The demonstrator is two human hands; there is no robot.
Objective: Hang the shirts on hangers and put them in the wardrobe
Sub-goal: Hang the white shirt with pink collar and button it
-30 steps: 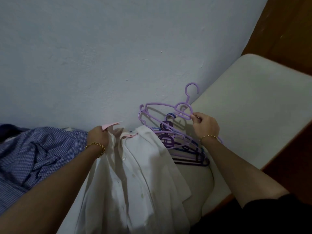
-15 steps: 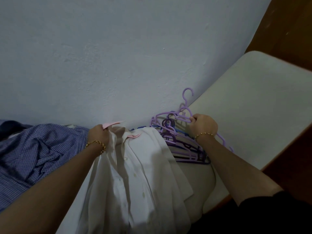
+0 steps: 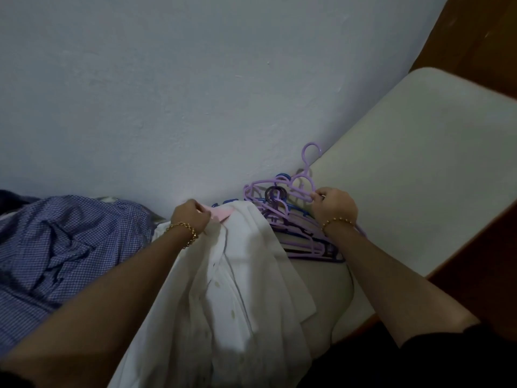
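A white button shirt with a pink-lined collar lies lengthwise on the pale table and hangs over its near edge. My left hand grips the shirt at the collar. To the right, against the wall, lies a pile of lilac, purple and blue plastic hangers. My right hand pinches the top lilac hanger near its neck, its hook standing up against the wall.
A crumpled blue checked shirt lies at the left on the table. A grey-white wall stands directly behind everything. Brown wood, a door or wardrobe side, fills the upper right corner.
My right hand lowered the lilac hanger from a raised tilt back onto the pile and still holds it. My left hand closed tighter over the pink collar.
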